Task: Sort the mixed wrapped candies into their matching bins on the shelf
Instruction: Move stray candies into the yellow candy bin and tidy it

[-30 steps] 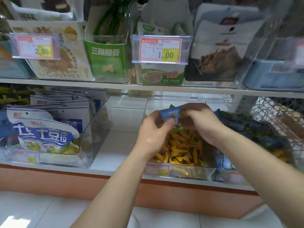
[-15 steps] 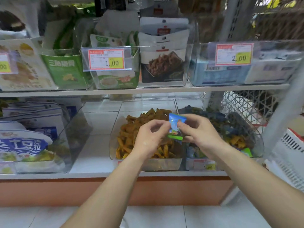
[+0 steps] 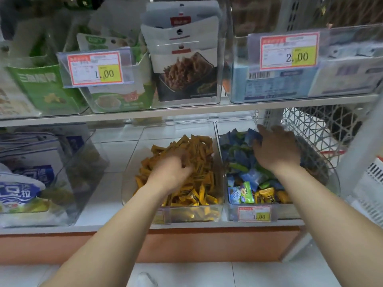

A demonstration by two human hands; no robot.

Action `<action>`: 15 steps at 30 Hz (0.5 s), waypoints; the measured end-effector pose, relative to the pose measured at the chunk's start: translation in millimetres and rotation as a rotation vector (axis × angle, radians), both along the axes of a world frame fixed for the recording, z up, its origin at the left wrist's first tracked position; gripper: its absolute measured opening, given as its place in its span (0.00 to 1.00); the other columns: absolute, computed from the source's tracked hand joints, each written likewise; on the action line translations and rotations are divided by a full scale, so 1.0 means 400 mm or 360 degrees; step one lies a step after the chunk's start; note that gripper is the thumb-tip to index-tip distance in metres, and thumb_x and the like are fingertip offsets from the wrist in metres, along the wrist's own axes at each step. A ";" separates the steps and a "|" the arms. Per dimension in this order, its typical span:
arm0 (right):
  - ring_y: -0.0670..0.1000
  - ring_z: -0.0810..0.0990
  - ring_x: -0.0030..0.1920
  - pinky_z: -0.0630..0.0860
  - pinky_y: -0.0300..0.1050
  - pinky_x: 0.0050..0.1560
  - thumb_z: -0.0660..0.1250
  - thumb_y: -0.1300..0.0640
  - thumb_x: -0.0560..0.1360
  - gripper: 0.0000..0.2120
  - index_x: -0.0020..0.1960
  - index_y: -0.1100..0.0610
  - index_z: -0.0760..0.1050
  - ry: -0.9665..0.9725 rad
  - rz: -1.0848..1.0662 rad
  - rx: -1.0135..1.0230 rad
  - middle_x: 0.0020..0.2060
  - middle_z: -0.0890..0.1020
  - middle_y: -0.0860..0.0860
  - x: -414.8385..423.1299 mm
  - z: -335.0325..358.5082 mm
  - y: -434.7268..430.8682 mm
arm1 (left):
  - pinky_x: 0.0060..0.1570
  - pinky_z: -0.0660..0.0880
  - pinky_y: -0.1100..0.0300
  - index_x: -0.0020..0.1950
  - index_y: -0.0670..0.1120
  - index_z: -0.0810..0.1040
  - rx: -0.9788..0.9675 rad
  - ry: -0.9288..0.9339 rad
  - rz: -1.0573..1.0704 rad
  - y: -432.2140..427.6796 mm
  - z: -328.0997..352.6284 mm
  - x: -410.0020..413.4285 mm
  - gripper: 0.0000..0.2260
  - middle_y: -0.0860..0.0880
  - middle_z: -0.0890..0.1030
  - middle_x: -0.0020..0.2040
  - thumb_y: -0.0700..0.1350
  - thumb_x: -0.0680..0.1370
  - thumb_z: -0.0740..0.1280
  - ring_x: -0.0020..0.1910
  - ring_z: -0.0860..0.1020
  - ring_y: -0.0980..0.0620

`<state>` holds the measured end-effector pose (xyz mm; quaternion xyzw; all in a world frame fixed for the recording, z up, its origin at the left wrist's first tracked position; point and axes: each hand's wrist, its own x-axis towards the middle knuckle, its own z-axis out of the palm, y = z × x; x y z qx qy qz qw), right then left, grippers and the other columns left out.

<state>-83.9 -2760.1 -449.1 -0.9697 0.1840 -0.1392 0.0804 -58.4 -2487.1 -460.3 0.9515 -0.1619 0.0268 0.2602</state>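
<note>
Strays nearest: yellow candies (image 3: 266,195) lie at the near end of the right bin (image 3: 288,213), long axes roughly nine-to-three. The left hand (image 3: 172,175), blurred, digs into the yellow bin (image 3: 129,183); whether its fingers hold anything I cannot tell. At two o'clock the right hand (image 3: 277,150) spreads wide fingers over the blue candies (image 3: 240,158). The blue candy both hands pinched a moment ago is gone from between them, probably dropped here.

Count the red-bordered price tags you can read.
3. Upper shelf: a 1.00 tag left, a 2.00 tag right. Lower shelf: a second 1.00 tag on the blue candy bin. A blurred label on the yellow candy bin may be a fourth.
</note>
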 end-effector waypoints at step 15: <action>0.55 0.64 0.72 0.65 0.52 0.69 0.53 0.39 0.71 0.37 0.79 0.47 0.55 0.0073 0.0707 0.0392 0.73 0.67 0.49 0.007 -0.077 0.165 | 0.56 0.73 0.50 0.71 0.56 0.70 0.0741 -0.0012 -0.0409 -0.165 -0.064 0.341 0.33 0.50 0.75 0.60 0.66 0.69 0.71 0.60 0.76 0.45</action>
